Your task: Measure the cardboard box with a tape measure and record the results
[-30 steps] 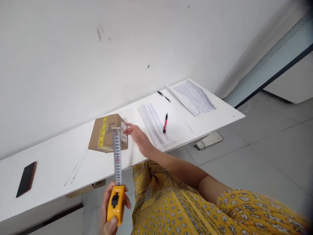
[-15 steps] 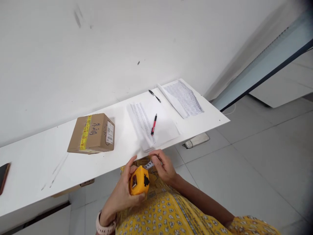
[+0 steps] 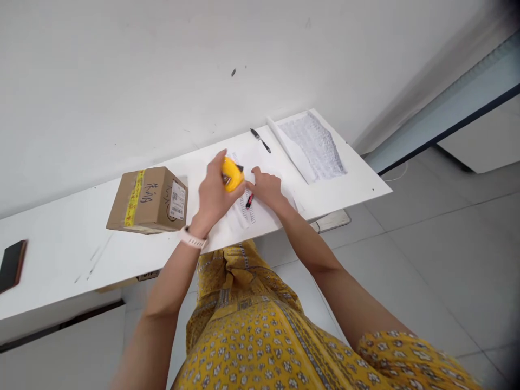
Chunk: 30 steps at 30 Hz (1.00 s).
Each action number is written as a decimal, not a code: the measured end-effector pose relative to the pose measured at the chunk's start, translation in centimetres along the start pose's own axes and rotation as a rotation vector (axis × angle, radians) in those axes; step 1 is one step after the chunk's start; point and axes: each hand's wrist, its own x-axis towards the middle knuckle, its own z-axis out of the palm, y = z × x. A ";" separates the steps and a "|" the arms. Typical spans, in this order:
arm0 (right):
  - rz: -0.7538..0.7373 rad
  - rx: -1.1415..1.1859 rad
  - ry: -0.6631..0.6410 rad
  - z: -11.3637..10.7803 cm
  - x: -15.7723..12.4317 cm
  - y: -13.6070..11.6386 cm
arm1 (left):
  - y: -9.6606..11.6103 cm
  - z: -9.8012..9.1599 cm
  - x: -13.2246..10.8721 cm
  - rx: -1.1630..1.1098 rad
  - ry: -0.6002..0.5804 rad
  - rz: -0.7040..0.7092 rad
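My left hand [image 3: 215, 189] is wrapped round a yellow tape measure [image 3: 232, 174] with a black button, held above the printed papers [image 3: 238, 214]. No blade shows between the hands. My right hand [image 3: 266, 188] is over the same papers, just right of the tape measure, its thumb and forefinger apart. Under that hand lies a red and black pen [image 3: 249, 201]; its upper part is hidden, and I cannot make out whether the fingers touch it.
A taped cardboard box [image 3: 148, 197] with a label stands left on the narrow white table [image 3: 81, 233]. A phone-like dark object [image 3: 12, 265] lies farther left. Toward the right are a black pen [image 3: 260, 141] and a sheet dense with writing [image 3: 314, 146]. The wall borders the table's back.
Both hands have moved forward from near my body to above the papers. The right hand has let go of the tape's end, and the pulled-out blade no longer shows.
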 end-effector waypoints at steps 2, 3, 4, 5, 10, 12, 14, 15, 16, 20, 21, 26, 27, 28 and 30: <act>-0.012 -0.049 -0.032 0.2 -0.2 0.0 | -0.1 3.3 2.1 0.199 -0.046 -0.061; -0.014 -0.056 -0.035 0.2 -0.4 0.3 | -0.4 4.6 2.6 0.287 -0.081 -0.081; -0.019 -0.050 -0.030 0.1 -0.6 0.8 | -0.9 5.8 2.8 0.361 -0.115 -0.093; -0.028 -0.027 -0.017 0.0 -0.9 1.4 | -1.6 6.6 2.7 0.414 -0.145 -0.095; -0.122 0.572 0.076 -0.5 -3.0 5.2 | -5.5 7.5 -0.3 0.476 -0.091 0.026; -0.138 0.917 0.059 -0.5 -4.4 6.3 | -6.1 7.1 -2.4 0.455 -0.036 0.084; -0.122 1.126 0.053 -0.4 -6.1 6.5 | -5.9 6.9 -4.9 0.423 -0.016 0.114; -0.110 1.179 0.057 -0.2 -7.0 6.4 | -5.6 6.9 -6.4 0.409 -0.017 0.128; -0.097 1.211 0.062 0.1 -7.9 6.2 | -5.1 6.9 -7.9 0.397 -0.023 0.149; -0.063 1.243 0.077 1.6 -10.9 4.6 | -3.6 7.5 -13.3 0.312 -0.025 0.283; -0.059 1.223 0.096 2.0 -11.4 4.3 | -3.3 7.7 -14.2 0.289 -0.004 0.297; -0.033 1.090 0.226 2.9 -12.5 3.3 | -3.3 8.5 -16.1 0.253 0.056 0.286; -0.029 1.068 0.233 3.0 -12.5 3.2 | -3.4 8.6 -16.1 0.257 0.054 0.294; -0.027 1.049 0.230 3.0 -12.6 3.1 | -3.5 8.7 -16.1 0.262 0.054 0.302; -0.028 1.018 0.199 3.2 -12.7 3.0 | -3.7 9.0 -16.0 0.277 0.051 0.307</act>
